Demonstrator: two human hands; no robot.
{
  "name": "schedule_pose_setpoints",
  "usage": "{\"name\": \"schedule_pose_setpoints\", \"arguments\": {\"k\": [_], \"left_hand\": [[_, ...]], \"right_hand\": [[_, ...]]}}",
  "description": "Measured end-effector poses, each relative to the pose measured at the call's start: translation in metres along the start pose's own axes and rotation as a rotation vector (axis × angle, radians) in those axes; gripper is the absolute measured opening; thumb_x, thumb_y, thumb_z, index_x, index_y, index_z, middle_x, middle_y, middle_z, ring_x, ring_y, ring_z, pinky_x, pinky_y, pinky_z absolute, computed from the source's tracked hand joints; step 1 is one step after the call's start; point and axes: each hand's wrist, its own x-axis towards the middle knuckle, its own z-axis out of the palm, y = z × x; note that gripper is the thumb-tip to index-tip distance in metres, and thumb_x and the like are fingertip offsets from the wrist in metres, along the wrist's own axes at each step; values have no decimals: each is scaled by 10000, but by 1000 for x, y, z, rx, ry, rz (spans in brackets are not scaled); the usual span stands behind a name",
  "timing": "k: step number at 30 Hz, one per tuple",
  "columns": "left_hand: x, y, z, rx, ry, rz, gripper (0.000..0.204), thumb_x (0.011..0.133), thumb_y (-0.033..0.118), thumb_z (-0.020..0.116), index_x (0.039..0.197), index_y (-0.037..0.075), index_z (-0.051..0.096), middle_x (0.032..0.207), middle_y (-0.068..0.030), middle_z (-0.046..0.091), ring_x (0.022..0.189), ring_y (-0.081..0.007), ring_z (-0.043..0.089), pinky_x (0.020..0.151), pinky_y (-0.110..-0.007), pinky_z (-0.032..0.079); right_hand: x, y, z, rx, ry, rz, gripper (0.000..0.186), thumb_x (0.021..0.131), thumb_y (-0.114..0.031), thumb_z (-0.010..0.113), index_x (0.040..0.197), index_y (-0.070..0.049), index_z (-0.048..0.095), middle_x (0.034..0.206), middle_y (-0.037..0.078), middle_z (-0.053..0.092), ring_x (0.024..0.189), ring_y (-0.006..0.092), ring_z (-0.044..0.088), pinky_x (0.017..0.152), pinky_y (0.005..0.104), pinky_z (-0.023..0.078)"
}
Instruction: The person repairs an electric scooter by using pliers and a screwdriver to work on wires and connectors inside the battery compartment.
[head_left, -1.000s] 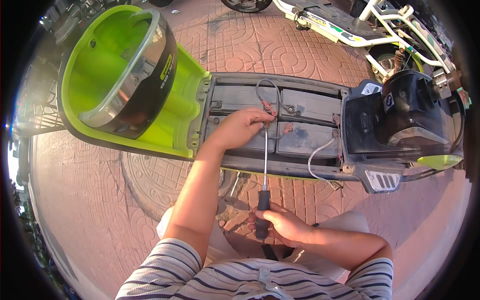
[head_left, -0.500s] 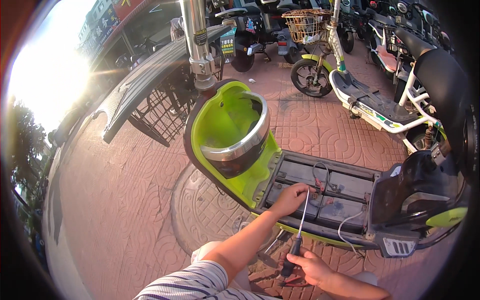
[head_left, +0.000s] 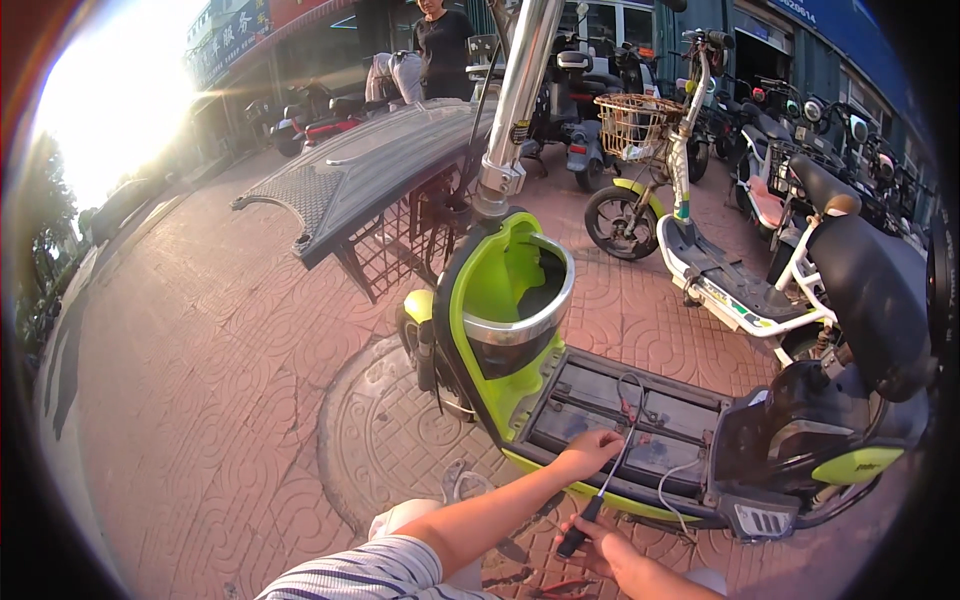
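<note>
My right hand [head_left: 598,553] is closed on the black handle of a screwdriver [head_left: 579,531]. Its long shaft reaches up to cable terminals on the grey batteries [head_left: 578,418] in the open floorboard of a lime-green and black scooter [head_left: 470,390]. My left hand [head_left: 590,450] is pinched beside the shaft's upper part, among the terminals; what its fingertips hold is too small to make out. A pale loose cable [head_left: 668,480] runs over the battery tray's near edge, to the right of my hands.
A grey panel with a rack [head_left: 360,180] juts beside the chrome steering column [head_left: 501,160]. A white scooter [head_left: 738,298] stands behind, with more parked scooters beyond. A person in a dark top [head_left: 443,55] and someone bending [head_left: 395,75] are at the back. A manhole cover [head_left: 365,440] lies underneath.
The view has swung upward, bringing the storefronts and people into sight, so the scooter sits lower in frame. My hands stay at the screwdriver and terminals.
</note>
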Motion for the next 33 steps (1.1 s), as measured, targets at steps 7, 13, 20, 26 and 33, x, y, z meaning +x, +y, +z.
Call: {"name": "schedule_pose_setpoints", "arguments": {"k": [7,13,20,26,33], "left_hand": [[-25,-16,13,297,10,55,354,894,381,676,972,37,654,805,-109,660,741,-243,645,694,-359,506],[-31,-13,21,282,120,35,368,888,386,682,958,32,611,805,-116,662,746,-267,655,704,-370,517],[-32,-12,28,298,126,-8,346,882,366,690,926,35,598,797,-124,665,735,-274,661,694,-381,518],[-30,-14,28,335,121,13,338,877,359,688,922,40,586,793,-139,662,744,-307,661,690,-401,513],[-32,-10,28,329,126,-5,339,876,360,684,923,39,587,809,-146,667,761,-319,666,698,-410,514]], "right_hand": [[6,4,8,40,-23,-81,155,960,-166,621,1076,-107,538,982,71,622,937,271,653,809,555,583],[3,1,8,21,14,-124,128,949,-114,608,1064,-134,556,968,66,644,934,254,654,797,519,575],[3,4,-1,8,-30,-113,150,931,-81,614,1053,-128,542,966,74,652,916,246,661,802,517,577],[0,1,5,32,4,-77,162,926,-64,611,1062,-116,540,969,73,655,909,240,667,799,509,589],[-4,-3,10,23,9,-64,163,927,-54,605,1067,-116,550,979,63,656,921,242,666,799,514,591]]}}
